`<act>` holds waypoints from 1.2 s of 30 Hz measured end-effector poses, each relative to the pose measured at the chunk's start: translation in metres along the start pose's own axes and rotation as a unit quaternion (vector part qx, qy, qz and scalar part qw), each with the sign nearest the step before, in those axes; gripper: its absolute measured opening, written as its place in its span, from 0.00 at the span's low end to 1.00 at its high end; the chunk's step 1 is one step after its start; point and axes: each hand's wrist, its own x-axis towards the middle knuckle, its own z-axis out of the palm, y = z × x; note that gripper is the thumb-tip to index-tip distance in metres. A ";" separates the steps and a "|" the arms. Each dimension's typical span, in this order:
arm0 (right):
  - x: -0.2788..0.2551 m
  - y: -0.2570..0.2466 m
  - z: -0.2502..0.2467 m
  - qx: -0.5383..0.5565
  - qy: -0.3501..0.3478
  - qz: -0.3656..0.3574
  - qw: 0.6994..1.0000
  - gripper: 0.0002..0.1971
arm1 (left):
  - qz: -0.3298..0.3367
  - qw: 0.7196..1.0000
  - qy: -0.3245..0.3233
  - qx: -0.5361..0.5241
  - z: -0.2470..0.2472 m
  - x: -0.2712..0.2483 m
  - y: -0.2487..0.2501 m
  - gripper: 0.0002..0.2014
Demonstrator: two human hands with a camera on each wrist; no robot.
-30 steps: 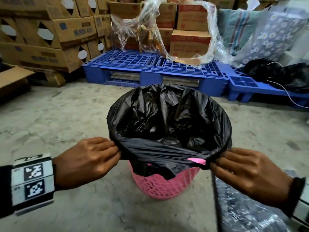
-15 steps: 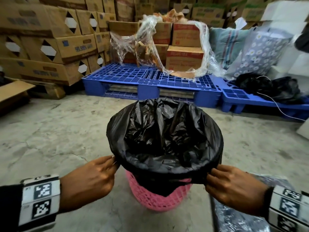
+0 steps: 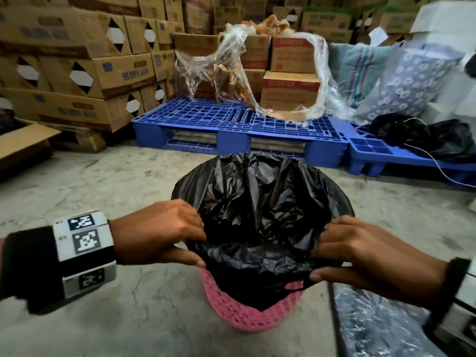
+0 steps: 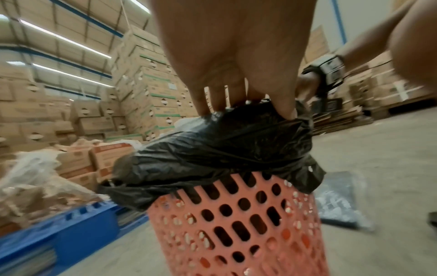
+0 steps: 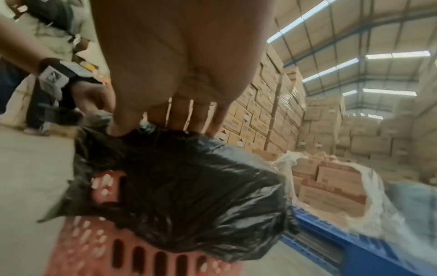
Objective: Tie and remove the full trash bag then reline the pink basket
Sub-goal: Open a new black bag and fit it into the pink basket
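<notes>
A pink perforated basket stands on the concrete floor, lined with a black trash bag whose mouth is folded over the rim. My left hand pinches the bag's near-left edge between thumb and fingers. My right hand pinches the near-right edge the same way. Both hands hold the near edge gathered inward over the opening. The bag's contents are hidden in its dark folds.
A blue plastic pallet lies just behind the basket, bearing boxes in loose clear wrap. A second pallet at right carries black bags. Cardboard boxes are stacked at left. A shiny flat plastic packet lies on the floor at right.
Both hands have come inward and up, from the basket's outer sides onto the near rim, drawing the bag's edge toward the middle. The camera view has tilted up.
</notes>
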 end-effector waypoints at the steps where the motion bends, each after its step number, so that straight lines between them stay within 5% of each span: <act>1: -0.004 0.001 -0.003 0.005 -0.019 0.001 1.000 0.20 | 0.004 1.000 0.001 -0.018 -0.001 -0.001 0.006 0.23; 7: -0.013 0.008 -0.033 0.134 -0.104 0.053 0.984 0.21 | 0.046 0.994 0.058 -0.084 0.000 -0.003 0.025 0.18; 10: 0.021 0.014 -0.054 0.127 -0.104 0.043 0.986 0.28 | -0.022 0.992 0.111 -0.055 0.002 0.002 0.005 0.22; 13: 0.076 0.012 -0.059 0.093 -0.205 0.018 0.974 0.43 | -0.163 0.982 0.050 -0.078 0.005 0.007 -0.023 0.33; 16: 0.129 0.000 -0.032 0.058 -0.353 -0.002 0.934 0.54 | -0.165 0.980 -0.061 -0.091 0.012 0.013 -0.038 0.38; 19: 0.161 -0.004 0.012 0.005 -0.417 -0.006 0.909 0.60 | -0.160 0.975 -0.092 -0.125 0.017 0.017 -0.040 0.31; 22: 0.176 0.001 0.057 -0.034 -0.413 0.008 0.910 0.61 | -0.152 0.978 -0.082 -0.120 0.022 0.017 -0.042 0.31; 27: 0.183 0.009 0.128 -0.043 -0.345 0.019 0.937 0.44 | -0.126 0.982 -0.073 -0.119 0.029 0.017 -0.048 0.30; 31: 0.189 0.015 0.163 -0.002 -0.337 0.010 0.941 0.66 | -0.108 0.983 -0.061 -0.132 0.031 0.016 -0.051 0.29; 36: 0.177 0.017 0.183 0.004 -0.320 -0.010 0.947 0.67 | -0.087 0.988 -0.026 -0.121 0.037 0.015 -0.055 0.24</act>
